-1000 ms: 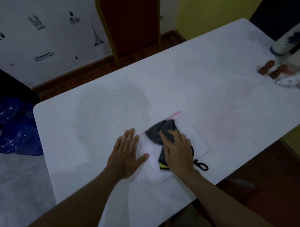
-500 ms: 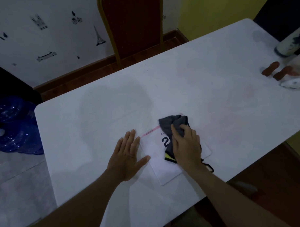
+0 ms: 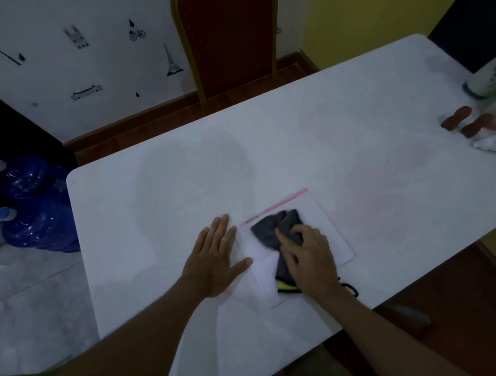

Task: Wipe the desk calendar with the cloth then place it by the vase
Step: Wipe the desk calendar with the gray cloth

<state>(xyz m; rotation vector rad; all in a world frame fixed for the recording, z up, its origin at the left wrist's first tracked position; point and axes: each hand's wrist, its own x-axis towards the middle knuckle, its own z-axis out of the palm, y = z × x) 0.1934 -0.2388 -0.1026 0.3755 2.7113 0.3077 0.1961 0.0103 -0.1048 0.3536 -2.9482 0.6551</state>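
Flat on the white table near its front edge: the desk calendar, white with a pink strip along the far side. Pressed down on top of it, the right hand, fingers spread over a dark grey cloth with a sliver of yellow trim peeking out under the palm. Not a clench, more a flat-palmed press, cloth pinned between hand and calendar. A black loop trailing out by the wrist. Over on the other side, the left hand, flat and relaxed, fingers together, gripping nothing, thumb tip touching the calendar's left edge, rest of the hand on bare tabletop just beside it. Way off at the far right corner, the vase, white with dark markings, partly cut by the frame edge, well apart from the calendar. Near it, two small brown pieces and something white, too blurred to name. Behind the table, a red chair with a gold frame; down left on the floor, blue water jugs.
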